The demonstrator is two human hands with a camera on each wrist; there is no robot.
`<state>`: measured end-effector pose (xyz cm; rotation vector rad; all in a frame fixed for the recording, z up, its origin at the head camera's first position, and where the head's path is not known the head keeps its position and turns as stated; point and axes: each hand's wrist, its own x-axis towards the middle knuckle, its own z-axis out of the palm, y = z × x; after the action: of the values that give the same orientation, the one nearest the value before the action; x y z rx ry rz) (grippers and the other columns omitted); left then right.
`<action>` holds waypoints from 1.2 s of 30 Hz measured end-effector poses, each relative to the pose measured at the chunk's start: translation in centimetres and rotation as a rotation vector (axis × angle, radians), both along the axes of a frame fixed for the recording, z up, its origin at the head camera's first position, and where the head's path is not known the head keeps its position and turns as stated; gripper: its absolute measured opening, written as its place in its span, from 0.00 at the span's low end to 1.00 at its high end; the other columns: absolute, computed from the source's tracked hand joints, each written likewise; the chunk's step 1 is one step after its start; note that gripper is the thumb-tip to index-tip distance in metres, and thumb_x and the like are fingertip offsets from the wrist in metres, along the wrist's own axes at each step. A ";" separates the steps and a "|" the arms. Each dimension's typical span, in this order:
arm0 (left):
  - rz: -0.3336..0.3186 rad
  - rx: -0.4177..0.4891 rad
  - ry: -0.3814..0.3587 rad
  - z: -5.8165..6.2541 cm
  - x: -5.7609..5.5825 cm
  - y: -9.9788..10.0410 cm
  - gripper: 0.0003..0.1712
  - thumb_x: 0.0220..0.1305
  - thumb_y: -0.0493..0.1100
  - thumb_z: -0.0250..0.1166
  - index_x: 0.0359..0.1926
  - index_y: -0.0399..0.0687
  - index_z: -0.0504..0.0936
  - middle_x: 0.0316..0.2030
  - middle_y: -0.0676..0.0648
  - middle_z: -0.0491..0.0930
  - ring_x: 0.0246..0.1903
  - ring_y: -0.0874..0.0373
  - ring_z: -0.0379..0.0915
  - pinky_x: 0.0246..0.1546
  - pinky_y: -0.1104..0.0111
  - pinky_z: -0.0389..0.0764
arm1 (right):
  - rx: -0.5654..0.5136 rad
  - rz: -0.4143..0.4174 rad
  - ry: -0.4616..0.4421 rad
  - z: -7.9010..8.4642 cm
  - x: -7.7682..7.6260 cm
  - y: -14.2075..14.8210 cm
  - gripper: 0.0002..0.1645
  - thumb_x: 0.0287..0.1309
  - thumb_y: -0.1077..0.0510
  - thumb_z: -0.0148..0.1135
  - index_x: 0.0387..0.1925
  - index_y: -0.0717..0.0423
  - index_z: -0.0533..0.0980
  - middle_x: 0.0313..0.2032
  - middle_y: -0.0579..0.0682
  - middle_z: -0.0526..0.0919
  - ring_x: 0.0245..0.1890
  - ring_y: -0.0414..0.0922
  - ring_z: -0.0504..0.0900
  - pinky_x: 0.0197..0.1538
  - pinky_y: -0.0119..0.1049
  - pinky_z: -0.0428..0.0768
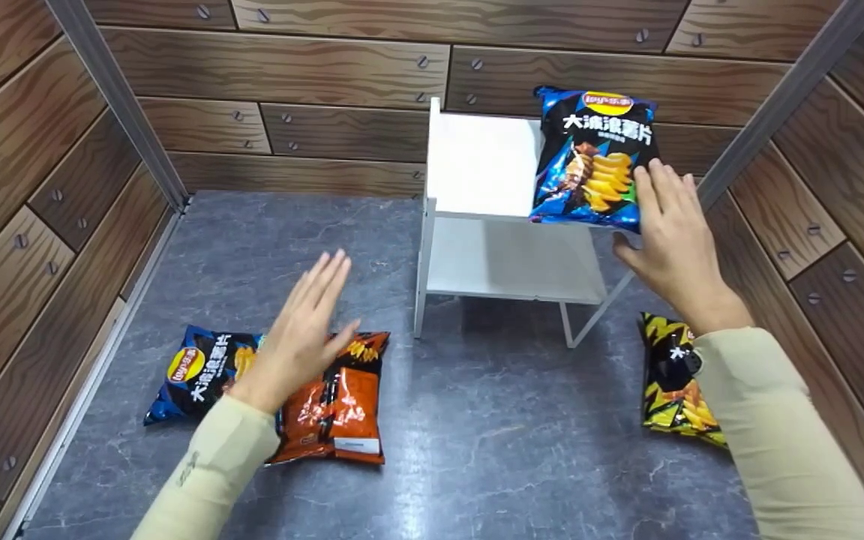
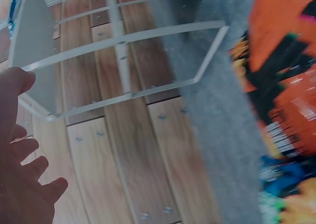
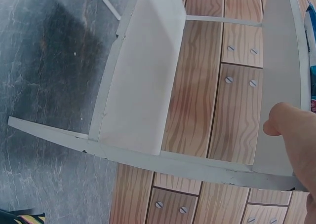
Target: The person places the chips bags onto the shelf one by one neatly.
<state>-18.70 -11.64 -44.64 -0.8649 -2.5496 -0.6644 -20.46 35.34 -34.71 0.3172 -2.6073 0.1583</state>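
Leaning on the right end of a white rack's (image 1: 484,161) top tier, the blue-and-black chip bag (image 1: 597,161) is what I'd worry about here. Its bottom corners come right up to the front edge, maybe a bit past, so my guess is one careless nudge sends it over the lip. The right hand (image 1: 679,240) is at the bag's right edge, fingers straight, thumb well apart, nothing clenched. I honestly can't tell if the fingertips touch it or just hang over it, but they're not wrapped round it, so if it slides I doubt that hand is ready to catch it. Those rack legs look skinny too, so a hard shove might shift the whole thing.

Left hand (image 1: 301,330) is hovering over the floor stuff, fingers extended and relaxed, holding zip. Probably too far off to save anything.

As for containers: bags, basically. Besides the one up top, there's a second blue bag (image 1: 192,382) and an orange bag (image 1: 353,409) under the left hand, plus a yellow-and-black bag (image 1: 672,375) partly behind the right sleeve (image 1: 769,420). They all look sealed, with chips printed on them. Presumably chips inside, but the actual contents don't show.
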 end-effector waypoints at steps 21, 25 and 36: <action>-0.042 -0.173 -0.231 -11.3 6.9 -1.5 0.65 0.48 0.72 0.70 0.78 0.47 0.52 0.78 0.42 0.49 0.77 0.40 0.45 0.74 0.42 0.50 | -0.006 0.019 0.017 0.0 -0.1 0.1 0.54 0.45 0.61 0.74 0.71 0.70 0.58 0.71 0.71 0.60 0.72 0.68 0.59 0.79 0.56 0.48; -0.042 -0.265 -0.288 -12.8 7.4 -1.4 0.76 0.33 0.80 0.71 0.79 0.54 0.50 0.79 0.40 0.45 0.77 0.39 0.40 0.73 0.37 0.45 | -0.006 0.019 0.018 0.0 0.0 0.2 0.55 0.44 0.61 0.74 0.71 0.70 0.58 0.71 0.71 0.60 0.72 0.68 0.59 0.79 0.56 0.48; 0.000 -0.437 -0.075 -14.9 7.5 -1.0 0.76 0.30 0.71 0.79 0.79 0.57 0.51 0.78 0.40 0.50 0.75 0.39 0.49 0.72 0.38 0.50 | 0.000 0.004 0.015 -0.1 0.0 0.1 0.55 0.45 0.61 0.74 0.72 0.69 0.57 0.72 0.70 0.60 0.72 0.67 0.59 0.78 0.57 0.49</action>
<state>-11.20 -12.67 -59.58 -0.9882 -2.8123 -0.1363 -20.48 35.43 -34.84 0.3227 -2.5920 0.1570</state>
